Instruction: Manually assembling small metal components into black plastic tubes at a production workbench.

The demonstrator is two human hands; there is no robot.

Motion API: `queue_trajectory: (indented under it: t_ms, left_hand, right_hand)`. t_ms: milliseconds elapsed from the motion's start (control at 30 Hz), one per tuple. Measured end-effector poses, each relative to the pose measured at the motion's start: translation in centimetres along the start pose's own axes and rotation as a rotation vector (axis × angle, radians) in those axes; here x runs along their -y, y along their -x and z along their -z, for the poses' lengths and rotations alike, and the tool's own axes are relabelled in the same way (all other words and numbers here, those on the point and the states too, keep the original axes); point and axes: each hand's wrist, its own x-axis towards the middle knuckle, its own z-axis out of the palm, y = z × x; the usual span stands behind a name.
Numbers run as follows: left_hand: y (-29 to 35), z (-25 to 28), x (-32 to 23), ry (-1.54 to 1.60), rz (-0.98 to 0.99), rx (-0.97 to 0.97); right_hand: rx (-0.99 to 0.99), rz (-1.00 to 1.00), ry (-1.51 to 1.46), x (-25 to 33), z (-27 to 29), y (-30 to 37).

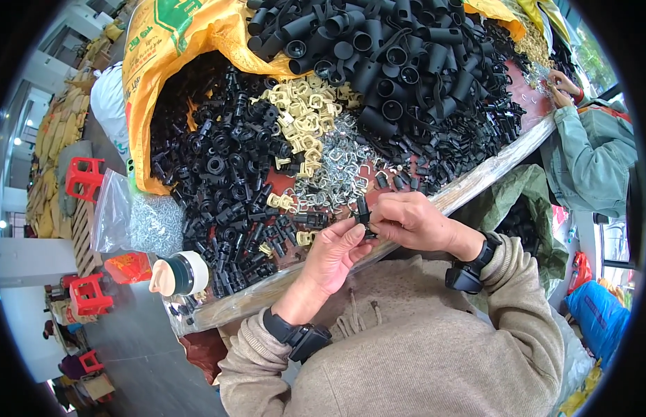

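Note:
Between my two hands, just over the table's near edge, is a small black plastic fitting (363, 211). My left hand (334, 251) pinches its lower end between thumb and fingers. From the other side my right hand (410, 221) closes its fingers on the same fitting, which partly hides it. Beyond the hands lies a heap of bent silver metal clips (337, 163). Cream plastic clamps (303, 115) are piled behind and left of those clips. To the left spreads a heap of black plastic fittings (218, 167), and several lie close to my left hand.
Black cylindrical tubes (399, 69) form a big pile at the back. A yellow woven sack (145, 90) lies open at the left. A cup (187, 272) and a bag of small metal parts (156, 222) sit at the left edge. Another person's hands (560, 89) work at the far right.

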Motion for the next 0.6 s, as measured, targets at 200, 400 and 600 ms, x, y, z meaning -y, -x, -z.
queue_trajectory:
  t_ms: [200,400,600]
  left_hand:
    - [0.1,0.0,-0.7,-0.058,0.053,0.005]
    - [1.5,0.9,-1.7,-0.056,0.002,-0.08]
    - [2.5,2.3,-2.3,0.01,-0.169,-0.282]
  right_hand:
    - [-0.006,-0.437,-0.617,-0.3,-1.3,1.0]
    - [0.073,-0.336,-0.791,-2.7,-1.2,-0.2]
    - [0.101,0.032,0.086,-2.4,-1.5,-6.1]
